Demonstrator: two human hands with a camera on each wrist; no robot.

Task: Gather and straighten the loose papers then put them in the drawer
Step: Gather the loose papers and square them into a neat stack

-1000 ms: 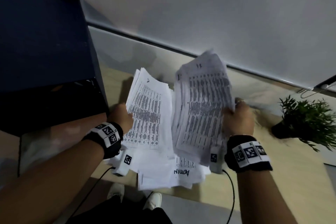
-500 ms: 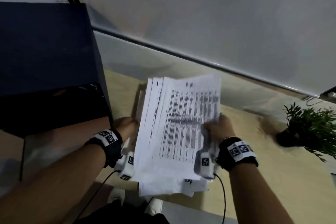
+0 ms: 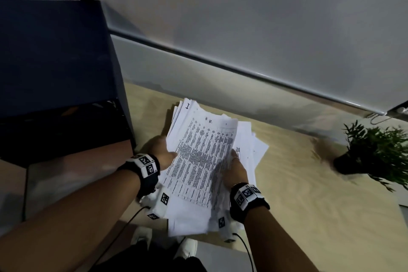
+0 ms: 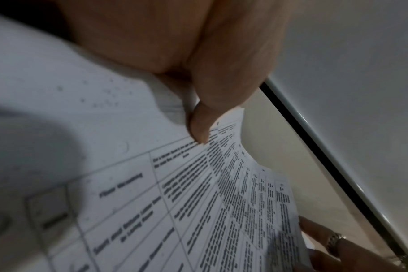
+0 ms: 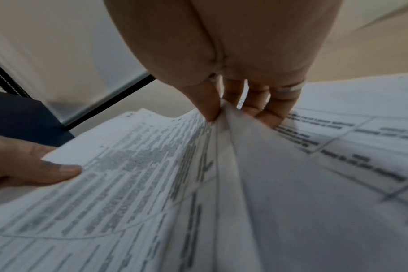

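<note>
A thick stack of printed papers (image 3: 203, 157) sits tilted between both hands above the wooden table (image 3: 309, 194). My left hand (image 3: 167, 152) grips the stack's left edge; in the left wrist view its thumb (image 4: 198, 127) presses on the top sheet (image 4: 210, 202). My right hand (image 3: 234, 159) holds the right edge, and its fingers (image 5: 268, 112) dig in between the sheets (image 5: 151, 174). More loose sheets (image 3: 258, 148) stick out unevenly under and to the right of the stack. The dark blue cabinet (image 3: 55, 55) stands to the left.
A small potted plant (image 3: 375, 152) stands on the table at the right. A grey wall panel (image 3: 242, 28) runs behind the table. The cabinet has a dark recess (image 3: 66, 130) on its front. My shoes (image 3: 187, 247) show below the table's near edge.
Two bundles held apart a second ago have been brought together into one stack. The stack now lies lower and tilted, with the right hand moved in along its right edge.
</note>
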